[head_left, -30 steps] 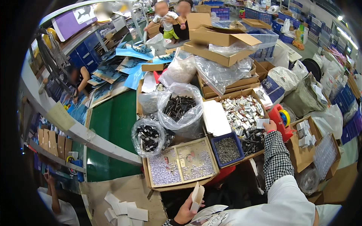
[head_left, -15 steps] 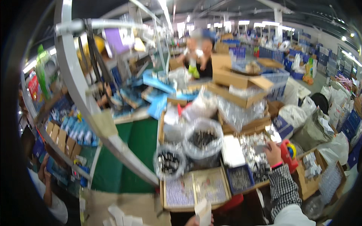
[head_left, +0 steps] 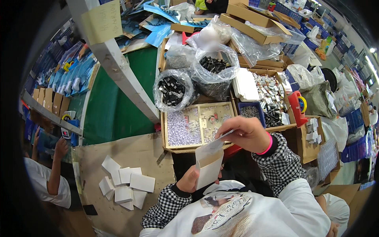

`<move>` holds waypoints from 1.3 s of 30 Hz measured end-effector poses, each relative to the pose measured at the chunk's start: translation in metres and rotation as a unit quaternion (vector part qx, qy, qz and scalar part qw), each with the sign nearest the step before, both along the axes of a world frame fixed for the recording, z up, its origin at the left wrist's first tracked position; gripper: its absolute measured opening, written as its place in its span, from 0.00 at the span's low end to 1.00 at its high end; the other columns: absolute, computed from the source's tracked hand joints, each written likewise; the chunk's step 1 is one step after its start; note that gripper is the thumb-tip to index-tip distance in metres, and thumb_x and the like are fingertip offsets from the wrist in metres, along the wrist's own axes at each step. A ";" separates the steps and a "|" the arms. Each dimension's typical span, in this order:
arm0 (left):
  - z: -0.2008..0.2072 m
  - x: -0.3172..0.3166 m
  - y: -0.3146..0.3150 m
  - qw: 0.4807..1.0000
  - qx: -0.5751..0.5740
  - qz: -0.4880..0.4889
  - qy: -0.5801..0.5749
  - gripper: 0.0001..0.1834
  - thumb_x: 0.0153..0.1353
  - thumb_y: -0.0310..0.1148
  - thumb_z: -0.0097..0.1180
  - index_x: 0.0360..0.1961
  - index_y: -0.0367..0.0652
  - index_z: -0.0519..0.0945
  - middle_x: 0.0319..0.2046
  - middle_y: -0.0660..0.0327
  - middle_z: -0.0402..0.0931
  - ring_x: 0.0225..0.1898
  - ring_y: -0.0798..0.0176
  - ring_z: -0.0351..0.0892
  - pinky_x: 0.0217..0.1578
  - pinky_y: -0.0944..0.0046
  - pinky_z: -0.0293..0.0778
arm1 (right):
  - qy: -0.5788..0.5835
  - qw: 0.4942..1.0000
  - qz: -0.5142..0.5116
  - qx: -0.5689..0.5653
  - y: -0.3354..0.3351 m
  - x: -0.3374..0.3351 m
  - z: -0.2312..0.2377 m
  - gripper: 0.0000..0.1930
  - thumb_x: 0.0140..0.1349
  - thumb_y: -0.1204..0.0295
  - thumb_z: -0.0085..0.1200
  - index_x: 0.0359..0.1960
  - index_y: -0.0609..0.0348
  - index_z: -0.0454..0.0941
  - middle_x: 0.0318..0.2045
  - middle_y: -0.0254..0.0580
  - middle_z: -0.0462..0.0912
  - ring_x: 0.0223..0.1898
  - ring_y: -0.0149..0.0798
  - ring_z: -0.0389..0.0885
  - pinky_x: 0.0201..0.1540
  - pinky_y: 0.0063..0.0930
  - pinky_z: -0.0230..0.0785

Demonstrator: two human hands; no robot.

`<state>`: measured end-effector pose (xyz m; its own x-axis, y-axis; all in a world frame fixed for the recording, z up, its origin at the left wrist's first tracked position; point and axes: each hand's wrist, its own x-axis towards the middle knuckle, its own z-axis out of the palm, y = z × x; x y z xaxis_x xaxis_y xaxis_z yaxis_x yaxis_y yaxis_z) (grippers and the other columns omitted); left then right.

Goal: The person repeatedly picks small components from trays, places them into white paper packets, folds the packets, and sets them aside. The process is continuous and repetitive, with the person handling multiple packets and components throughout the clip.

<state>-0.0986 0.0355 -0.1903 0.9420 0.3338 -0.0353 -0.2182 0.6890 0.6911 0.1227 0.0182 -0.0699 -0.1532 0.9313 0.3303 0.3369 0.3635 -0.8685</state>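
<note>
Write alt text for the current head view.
A person's left hand holds an open white box while the right hand pinches a thin pale piece at its top. To the left, white boxes lie piled on a brown board; beyond the hands are a divided tray of small pieces and clear bags of black parts.

Over the green table (head_left: 102, 102), room to pass is left on both sides of the slanting white beam (head_left: 118, 65), by which a straight crossing is barred. On the brown sheet (head_left: 92, 156), the middle is blocked by the pile of white boxes (head_left: 126, 183); open strips are left at its left and far sides. Farther right, low passage is obstructed by the clear bags (head_left: 211, 77) and the divided tray (head_left: 201, 125), whose near side is crowded by the right grip (head_left: 246, 134) and the open white box (head_left: 209, 170).
</note>
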 end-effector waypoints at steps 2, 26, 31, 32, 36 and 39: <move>0.002 -0.005 -0.001 0.999 -0.024 -0.029 -0.003 0.48 0.50 0.69 0.48 0.55 0.31 0.63 0.45 0.53 0.69 0.42 0.62 0.73 0.44 0.61 0.72 | -0.108 0.994 0.016 0.003 -0.002 -0.007 0.002 0.12 0.53 0.84 0.53 0.39 0.58 0.75 0.31 0.39 0.81 0.34 0.35 0.82 0.37 0.23 0.74; -0.034 -0.038 -0.012 0.995 -0.001 -0.072 0.064 0.49 0.45 0.70 0.51 0.53 0.34 0.66 0.42 0.56 0.71 0.42 0.64 0.73 0.45 0.64 0.70 | -0.316 0.944 0.078 0.055 -0.043 -0.058 -0.036 0.16 0.51 0.75 0.48 0.44 0.55 0.72 0.36 0.40 0.76 0.40 0.41 0.77 0.36 0.31 0.73; -0.031 -0.034 -0.006 0.986 -0.003 -0.106 0.131 0.51 0.42 0.66 0.59 0.57 0.37 0.61 0.45 0.54 0.70 0.44 0.62 0.75 0.47 0.62 0.71 | -0.243 0.960 0.134 -0.028 -0.041 -0.043 -0.037 0.16 0.51 0.76 0.47 0.44 0.53 0.72 0.32 0.41 0.79 0.34 0.45 0.79 0.33 0.33 0.73; -0.032 -0.032 -0.006 0.980 0.018 -0.120 0.157 0.51 0.42 0.66 0.59 0.57 0.37 0.60 0.46 0.54 0.70 0.44 0.63 0.74 0.48 0.63 0.71 | -0.261 0.947 0.180 -0.061 -0.039 -0.040 -0.038 0.15 0.51 0.77 0.47 0.42 0.55 0.73 0.33 0.44 0.79 0.34 0.48 0.79 0.33 0.35 0.72; -0.034 -0.027 -0.002 0.970 0.175 -0.113 0.127 0.42 0.51 0.54 0.58 0.59 0.35 0.61 0.49 0.58 0.69 0.50 0.62 0.69 0.54 0.65 0.61 | -0.268 0.889 0.331 -0.169 -0.030 -0.031 -0.032 0.14 0.53 0.77 0.50 0.44 0.59 0.73 0.35 0.45 0.79 0.37 0.48 0.78 0.39 0.35 0.72; -0.031 -0.028 0.004 0.922 0.282 -0.131 0.229 0.31 0.57 0.43 0.55 0.56 0.34 0.65 0.52 0.55 0.67 0.53 0.58 0.68 0.56 0.64 0.60 | -0.078 0.946 0.298 -0.103 -0.023 -0.014 -0.033 0.12 0.58 0.75 0.50 0.44 0.60 0.74 0.36 0.46 0.79 0.36 0.48 0.78 0.39 0.33 0.72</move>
